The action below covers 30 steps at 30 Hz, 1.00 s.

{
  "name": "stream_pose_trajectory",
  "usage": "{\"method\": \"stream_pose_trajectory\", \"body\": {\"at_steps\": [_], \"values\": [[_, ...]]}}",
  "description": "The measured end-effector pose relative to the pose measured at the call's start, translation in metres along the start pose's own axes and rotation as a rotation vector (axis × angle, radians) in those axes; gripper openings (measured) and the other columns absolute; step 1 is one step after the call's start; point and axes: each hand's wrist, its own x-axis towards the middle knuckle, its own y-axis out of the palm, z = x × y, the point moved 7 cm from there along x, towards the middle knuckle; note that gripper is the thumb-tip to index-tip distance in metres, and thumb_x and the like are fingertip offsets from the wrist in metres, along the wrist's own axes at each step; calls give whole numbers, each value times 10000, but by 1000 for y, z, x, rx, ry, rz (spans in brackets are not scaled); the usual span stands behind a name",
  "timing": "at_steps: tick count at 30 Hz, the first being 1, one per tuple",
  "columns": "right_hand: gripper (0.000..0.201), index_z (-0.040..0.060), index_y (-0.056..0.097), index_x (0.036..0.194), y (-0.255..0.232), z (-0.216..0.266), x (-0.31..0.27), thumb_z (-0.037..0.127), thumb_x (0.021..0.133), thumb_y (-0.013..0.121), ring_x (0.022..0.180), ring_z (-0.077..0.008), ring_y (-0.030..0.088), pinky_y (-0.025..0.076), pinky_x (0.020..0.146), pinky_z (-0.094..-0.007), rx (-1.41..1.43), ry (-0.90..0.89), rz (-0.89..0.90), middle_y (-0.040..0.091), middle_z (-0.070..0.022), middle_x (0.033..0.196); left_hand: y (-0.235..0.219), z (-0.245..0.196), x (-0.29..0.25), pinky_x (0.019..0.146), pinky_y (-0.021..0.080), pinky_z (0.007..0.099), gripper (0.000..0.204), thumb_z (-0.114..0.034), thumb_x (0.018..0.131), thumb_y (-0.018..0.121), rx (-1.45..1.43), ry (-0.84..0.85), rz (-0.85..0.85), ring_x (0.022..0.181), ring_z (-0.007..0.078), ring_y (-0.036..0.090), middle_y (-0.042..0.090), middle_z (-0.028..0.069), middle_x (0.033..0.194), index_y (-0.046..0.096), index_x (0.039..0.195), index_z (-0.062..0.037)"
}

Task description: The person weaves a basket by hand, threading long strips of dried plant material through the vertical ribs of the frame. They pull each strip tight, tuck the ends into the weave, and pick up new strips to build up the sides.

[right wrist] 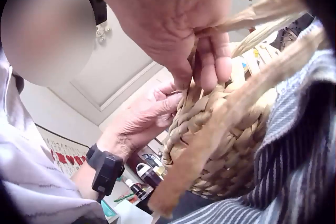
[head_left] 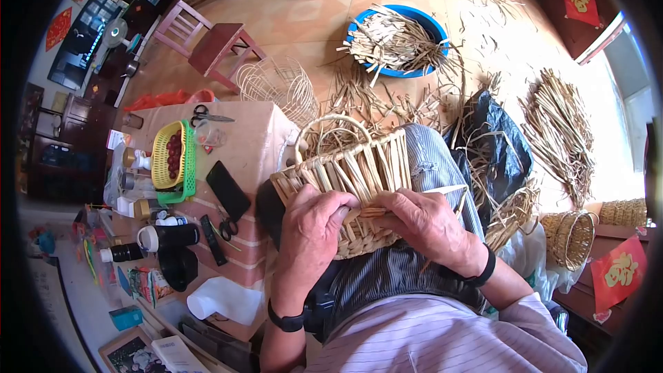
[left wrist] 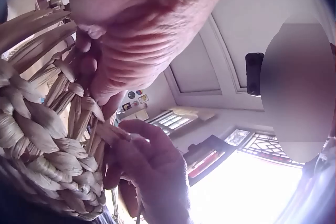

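Tan flooring is forming the background, and a blue basin is standing on it, holding cut dried stalks. Near the basin, a wooden chair is standing beside an open wicker frame. At the right, a bundle of long stalks is lying on the floor near a dark plastic bag. Left of the person, a cloth-covered table is supporting a yellow basket containing round red items, plus a black phone and large scissors. The woven basket is resting on the person's lap, against the striped trousers, with its arched handle rising at the far side. Both hands are working at its near edge, just beside each other. The left hand is gripping this edge with curled fingers and thumb. The right hand is pinching a flat dried strip between thumb and fingers; in the right wrist view, the strip is extending outward from the grip. Dark bands are encircling both wrists.
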Motion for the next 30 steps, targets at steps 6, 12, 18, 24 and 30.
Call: {"method": "stream_pose_trajectory", "body": {"at_steps": [6,12,18,24,30], "values": [[490,29,635,1398,-5,6,-4,131,965,842,776,-348,762,620,673,-447,-86,-44,41,720,-126,939,-1,0,-1,860,563,446,175,2,959,795,-2,-21,56,951,321,693,747,104,979,788,1113,-80],[473,30,639,1388,-7,21,-19,112,963,831,763,-311,766,617,662,-423,-154,-23,38,721,-105,917,0,4,-2,918,559,476,213,10,951,792,-79,-81,96,1001,342,687,767,104,992,781,1144,-81],[417,12,671,1336,-12,21,3,108,935,733,787,-281,714,596,649,-425,-272,-197,116,606,-83,917,0,4,-2,823,604,391,211,38,977,781,-29,-99,109,939,261,752,661,103,1037,785,1168,-52],[354,-18,695,1220,-11,20,16,132,901,737,869,-277,708,601,697,-416,-295,-324,178,580,-95,959,0,1,-1,847,581,429,184,19,968,782,-6,-89,87,948,308,725,719,109,994,780,1137,-55],[285,-9,708,1160,-7,30,28,141,921,749,863,-285,727,615,676,-413,-363,-275,209,588,-101,960,1,-2,3,889,554,466,129,3,958,776,-26,-90,72,968,344,681,794,96,967,778,1070,-60]]}}
